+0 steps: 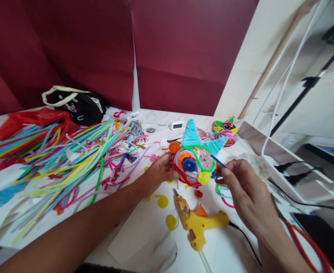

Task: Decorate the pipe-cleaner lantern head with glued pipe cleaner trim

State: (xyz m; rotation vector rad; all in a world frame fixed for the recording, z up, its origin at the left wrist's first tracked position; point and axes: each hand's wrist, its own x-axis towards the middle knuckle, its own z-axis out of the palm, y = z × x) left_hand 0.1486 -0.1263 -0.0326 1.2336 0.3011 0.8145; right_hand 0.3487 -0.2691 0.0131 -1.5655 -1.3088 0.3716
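Observation:
My left hand (161, 168) grips the left edge of a colourful pipe-cleaner figure (194, 165). The figure has two light-blue pointed pieces on top, a green loop, a dark-blue coil in an orange ring, and a yellow coil low on its right. Between the thumb and fingers of my right hand (242, 185) is a blue pipe cleaner (218, 160), its free end over the figure's right side. Whether it touches the figure, I cannot tell. Below the figure, a yellow glue gun (199, 223) lies on the table with a clear glue stick out of its back.
Loose pipe cleaners (78, 159) cover the left side, partly in a red bag (50, 115). Yellow coils (171, 222) lie near the glue gun. A small digital timer (176, 125) and a finished-looking flower piece (226, 125) stand behind. Orange-handled scissors (306, 242) and cables are at right.

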